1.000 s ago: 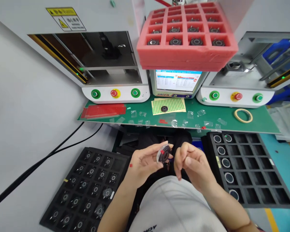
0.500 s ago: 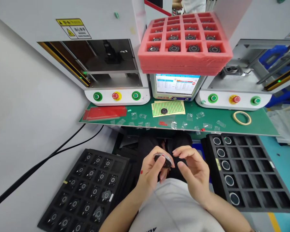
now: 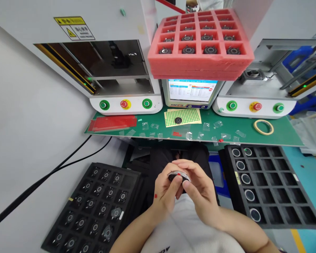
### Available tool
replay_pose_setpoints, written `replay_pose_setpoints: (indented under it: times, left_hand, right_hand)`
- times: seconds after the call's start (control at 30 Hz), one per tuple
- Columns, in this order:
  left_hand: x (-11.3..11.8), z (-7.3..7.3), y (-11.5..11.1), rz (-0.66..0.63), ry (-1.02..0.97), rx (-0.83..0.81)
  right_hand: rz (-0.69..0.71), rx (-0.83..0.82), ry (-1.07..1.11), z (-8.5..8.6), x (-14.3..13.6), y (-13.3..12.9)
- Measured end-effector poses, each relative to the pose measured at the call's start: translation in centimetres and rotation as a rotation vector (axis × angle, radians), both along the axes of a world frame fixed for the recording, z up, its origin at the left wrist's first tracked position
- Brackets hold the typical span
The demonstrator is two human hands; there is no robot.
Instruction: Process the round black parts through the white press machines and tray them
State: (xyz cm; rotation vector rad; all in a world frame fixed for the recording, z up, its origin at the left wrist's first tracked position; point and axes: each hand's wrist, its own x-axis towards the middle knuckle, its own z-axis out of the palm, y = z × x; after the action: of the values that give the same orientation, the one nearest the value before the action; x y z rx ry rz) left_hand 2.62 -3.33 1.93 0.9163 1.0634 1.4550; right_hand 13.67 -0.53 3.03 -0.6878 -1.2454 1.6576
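In front of the bench [image 3: 238, 123], the person's left hand [image 3: 163, 184] and right hand [image 3: 203, 189] together hold a round black part [image 3: 183, 177] with a red tab [image 3: 179, 174].

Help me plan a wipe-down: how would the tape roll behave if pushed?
The tape roll would probably slide rather than roll, since it lies flat on the bench. It may be light for its width, being a thin ring around an open middle. Stood on edge, it might roll, given its round outline.

the pale top [image 3: 200, 232] carries dark lettering [image 3: 164, 250].
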Motion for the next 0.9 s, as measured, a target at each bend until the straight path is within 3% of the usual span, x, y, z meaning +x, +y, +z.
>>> replay_pose_setpoints:
  times: [0.1,0.23,0.5,0.9]
  left_hand:
    - [0.2,-0.2,0.0,0.035,0.024,0.003]
    - [0.2,0.0,-0.1,0.049,0.274,0.071]
    - [-0.3,0.4,-0.2,0.038,0.619,0.331]
    - [-0.3,-0.2,0.1,0.179,1.041,0.481]
  right_hand:
    - [-0.005,-0.039,0.007,0.1,-0.1,-0.1]
    - [-0.006,-0.157,0.027,0.2,-0.3,-0.2]
    - [0.045,-0.216,0.136,0.4,-0.3,-0.1]
    - [-0.169,-0.307,0.346,0.5,-2.3,-0.5]
